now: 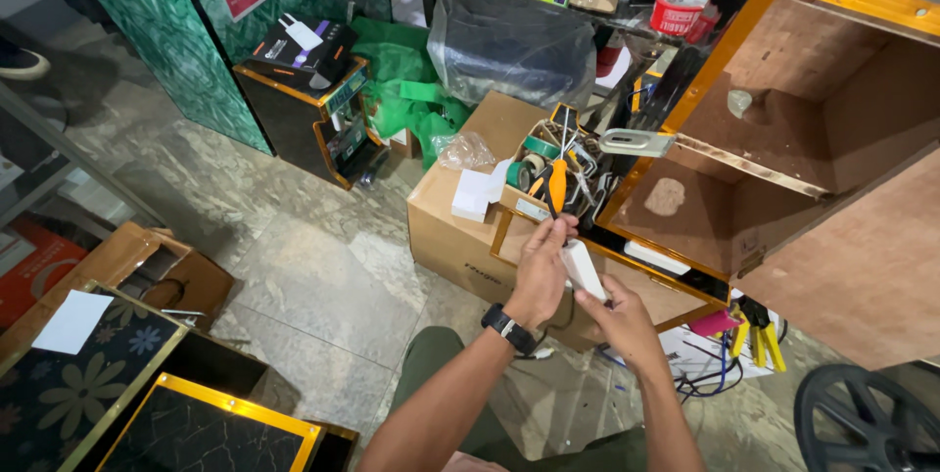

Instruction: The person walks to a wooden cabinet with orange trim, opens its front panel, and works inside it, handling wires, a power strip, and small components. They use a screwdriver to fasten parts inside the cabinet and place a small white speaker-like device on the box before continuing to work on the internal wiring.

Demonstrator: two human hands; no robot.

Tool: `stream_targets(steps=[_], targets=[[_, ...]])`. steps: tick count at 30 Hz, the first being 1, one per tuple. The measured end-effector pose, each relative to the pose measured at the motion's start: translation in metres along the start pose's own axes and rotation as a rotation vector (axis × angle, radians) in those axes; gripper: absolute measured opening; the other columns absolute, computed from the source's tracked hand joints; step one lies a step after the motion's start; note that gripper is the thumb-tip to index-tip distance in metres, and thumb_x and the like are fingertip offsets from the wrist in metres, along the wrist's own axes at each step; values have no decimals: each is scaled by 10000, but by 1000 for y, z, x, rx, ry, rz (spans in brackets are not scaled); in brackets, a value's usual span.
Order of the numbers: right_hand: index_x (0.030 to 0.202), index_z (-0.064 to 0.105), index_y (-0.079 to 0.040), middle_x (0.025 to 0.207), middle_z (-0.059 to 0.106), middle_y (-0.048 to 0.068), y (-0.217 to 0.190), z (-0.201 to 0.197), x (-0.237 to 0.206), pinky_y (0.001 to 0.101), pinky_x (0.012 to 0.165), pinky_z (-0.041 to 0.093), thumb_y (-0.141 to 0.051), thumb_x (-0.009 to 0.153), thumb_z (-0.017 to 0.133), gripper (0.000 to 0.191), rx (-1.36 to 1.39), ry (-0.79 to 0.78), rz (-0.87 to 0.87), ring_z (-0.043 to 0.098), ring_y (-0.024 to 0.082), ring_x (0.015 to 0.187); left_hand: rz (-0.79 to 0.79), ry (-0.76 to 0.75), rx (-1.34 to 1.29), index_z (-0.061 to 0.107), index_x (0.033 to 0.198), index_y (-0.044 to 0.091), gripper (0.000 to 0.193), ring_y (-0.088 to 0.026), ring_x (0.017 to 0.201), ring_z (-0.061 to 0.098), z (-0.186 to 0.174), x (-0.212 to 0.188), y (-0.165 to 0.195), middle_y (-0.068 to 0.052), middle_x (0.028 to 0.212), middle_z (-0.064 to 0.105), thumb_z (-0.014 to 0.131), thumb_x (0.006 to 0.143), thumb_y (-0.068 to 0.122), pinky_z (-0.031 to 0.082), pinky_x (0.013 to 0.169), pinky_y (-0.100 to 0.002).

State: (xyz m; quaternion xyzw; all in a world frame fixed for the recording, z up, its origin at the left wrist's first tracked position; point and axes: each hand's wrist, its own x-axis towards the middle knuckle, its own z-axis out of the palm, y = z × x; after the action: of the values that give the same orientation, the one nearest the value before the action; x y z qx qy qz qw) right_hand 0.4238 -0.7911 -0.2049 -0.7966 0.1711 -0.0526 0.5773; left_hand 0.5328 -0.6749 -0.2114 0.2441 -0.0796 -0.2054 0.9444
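Marble floor below; both hands grip white tube.

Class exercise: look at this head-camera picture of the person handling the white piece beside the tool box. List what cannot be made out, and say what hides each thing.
- Lower end of the white piece: covered by the right hand, head view.
- Left hand fingertips: lost among the tools in the tool box.
- Black wheel: cut off by the bottom right corner.
- Contents of the clear bag: blurred by glare.
- Cabinet inside: partly shadowed.
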Motion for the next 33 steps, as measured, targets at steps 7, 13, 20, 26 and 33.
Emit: stream_targets(steps=[7,13,20,26,33], targets=[[1189,712,-27,772,635,28,-5,-11,7,248,474,393,-252,950,712,328,261,302,-61,502,96,529,62,-69,237,733,1193,39,196,-51,852,500,-9,-2,10,49,914,604,658,1039,133,411,776,-218],[1152,647,-31,853,633,14,-13,-29,13,259,500,406,-242,1014,657,251,631,401,-121,520,116,568,-2,-104,361,729,1185,44,188,-63,810,547,-14,-8,4,16,939,647,679,1011,94,464,729,-224],[1113,627,-27,871,651,42,-10,-41,11,291,546,446,-264,1061,621,243,857,330,-173,535,129,604,-107,-63,66,668,1149,-20,229,-203,888,704,-22,-7,-8,-104,1015,735,603,1021,158,573,847,-348],[1094,642,-23,827,644,42,-4,-45,9,292,529,435,-234,1045,637,217,772,469,-159,525,128,574,-192,-1,128,652,1193,-50,335,-231,997,720,-37,-10,-12,-174,1093,740,562,1061,245,559,927,-363],[1133,632,-61,831,643,29,12,-64,14,314,610,476,-258,1072,620,207,931,412,-145,561,137,636,-369,-409,-15,597,1290,-59,487,-285,1148,711,-20,-36,9,-196,1303,669,496,1042,348,547,1020,-412]])
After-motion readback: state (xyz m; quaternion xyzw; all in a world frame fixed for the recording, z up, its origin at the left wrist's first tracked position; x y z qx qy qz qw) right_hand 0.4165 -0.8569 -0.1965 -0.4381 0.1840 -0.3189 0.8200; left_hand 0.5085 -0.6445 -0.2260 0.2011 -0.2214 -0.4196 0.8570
